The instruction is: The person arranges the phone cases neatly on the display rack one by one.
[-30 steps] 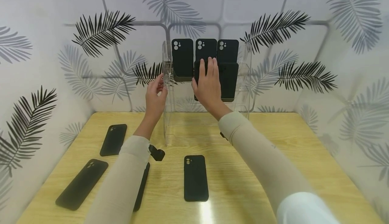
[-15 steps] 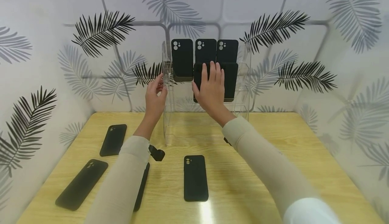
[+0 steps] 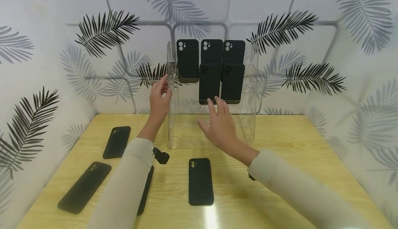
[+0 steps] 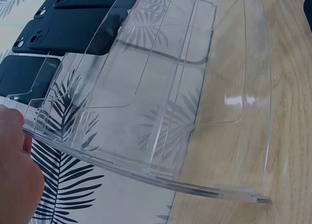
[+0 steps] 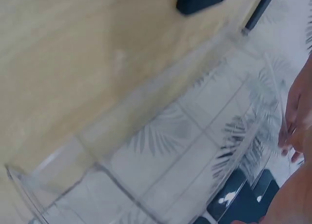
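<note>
The left hand (image 3: 160, 99) grips the left edge of the clear rack (image 4: 195, 189), fingers and thumb curled about it. The right hand (image 3: 222, 125) holds nothing; its fingers are nearly straight and slightly spread, the tips at the foot of the lower middle case (image 3: 209, 82). Whether they touch the rack there, I cannot tell.

Right of that case stands the lower right case (image 3: 232, 82). Both overlap the bottoms of the upper middle case (image 3: 211, 52) and upper right case (image 3: 234, 53); the upper left case (image 3: 188, 58) shows whole. All are thin, matt black and round-cornered, with camera holes at top left; in the upper row, pale wall shows through the holes.

On the table, a near middle case (image 3: 200, 182) lies in front of the rack. Two slanted left cases (image 3: 84, 187) lie on the left, and a half-hidden case (image 3: 145, 192) lies under the left sleeve (image 3: 119, 184).

The table (image 3: 280, 139) is yellow wood grain with glare near the front. Black and grey fronds pattern the white walls (image 3: 214, 1).
</note>
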`<state>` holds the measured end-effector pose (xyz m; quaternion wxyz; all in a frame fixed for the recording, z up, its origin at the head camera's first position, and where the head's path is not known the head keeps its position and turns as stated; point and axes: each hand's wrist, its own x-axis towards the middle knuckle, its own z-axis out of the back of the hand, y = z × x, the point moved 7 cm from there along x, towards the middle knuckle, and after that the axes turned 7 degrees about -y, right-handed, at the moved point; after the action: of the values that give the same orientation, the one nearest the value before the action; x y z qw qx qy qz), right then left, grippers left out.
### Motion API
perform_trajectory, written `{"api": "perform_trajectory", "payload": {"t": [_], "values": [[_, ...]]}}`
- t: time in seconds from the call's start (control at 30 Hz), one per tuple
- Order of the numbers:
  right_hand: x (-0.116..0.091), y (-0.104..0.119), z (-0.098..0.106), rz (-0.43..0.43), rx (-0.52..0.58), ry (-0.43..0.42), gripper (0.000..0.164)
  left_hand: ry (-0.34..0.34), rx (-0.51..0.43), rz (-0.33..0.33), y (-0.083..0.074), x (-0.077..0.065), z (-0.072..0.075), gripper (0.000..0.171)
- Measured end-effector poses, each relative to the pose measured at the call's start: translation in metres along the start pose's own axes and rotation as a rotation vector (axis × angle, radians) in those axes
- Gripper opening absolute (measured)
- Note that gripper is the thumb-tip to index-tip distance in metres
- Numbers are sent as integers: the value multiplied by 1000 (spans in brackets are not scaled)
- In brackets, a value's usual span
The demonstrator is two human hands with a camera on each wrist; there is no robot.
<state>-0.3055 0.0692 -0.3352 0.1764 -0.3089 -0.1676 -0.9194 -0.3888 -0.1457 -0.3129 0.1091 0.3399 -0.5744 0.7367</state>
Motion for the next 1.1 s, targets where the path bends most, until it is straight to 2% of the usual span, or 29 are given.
{"api": "perform_trajectory", "payload": {"t": [0.33,0.77,0.93,1.1], "values": [[-61,16,-25,-43,109,249,79,-5,-21,-6,0,3,0,47],[-110,33,-49,-122,154,511,80,-3,-11,0,2,6,2,48],[-123,39,-57,-115,145,574,82,11,-16,11,3,6,1,49],[-129,42,-61,-92,129,589,84,11,-9,9,3,5,1,50]]}}
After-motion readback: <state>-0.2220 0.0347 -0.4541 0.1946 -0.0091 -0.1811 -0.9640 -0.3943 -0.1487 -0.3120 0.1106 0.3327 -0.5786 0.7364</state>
